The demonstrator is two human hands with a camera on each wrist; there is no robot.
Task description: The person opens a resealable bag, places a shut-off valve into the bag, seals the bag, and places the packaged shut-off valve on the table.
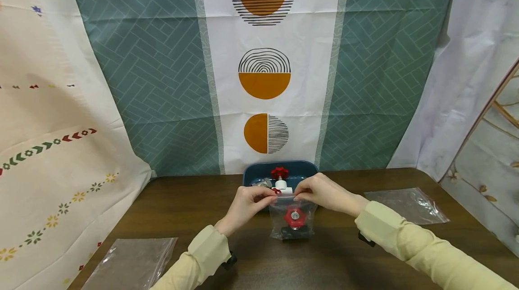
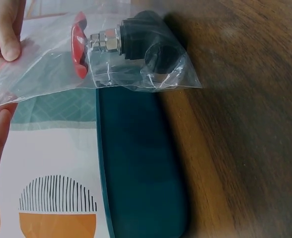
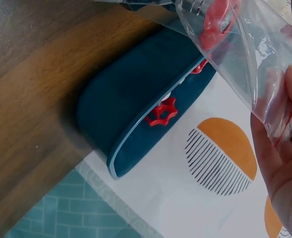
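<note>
A clear zip bag (image 1: 278,222) hangs upright between both hands, holding a valve with a red handwheel (image 1: 295,217) and a black body (image 2: 145,39). My left hand (image 1: 247,203) pinches the bag's top edge at its left corner. At the right corner my right hand (image 1: 326,192) pinches the same edge; in the right wrist view that hand (image 3: 282,163) has thumb and fingers on the plastic. Behind the bag stands a dark blue bin (image 1: 252,170) with a white valve (image 1: 281,185) in it, topped by a red handwheel (image 1: 279,173).
One flat clear bag (image 1: 131,260) lies at the table's front left, and another (image 1: 405,205) at the right. The brown wooden table (image 1: 190,200) ends at a patterned cloth (image 1: 162,78) behind the bin.
</note>
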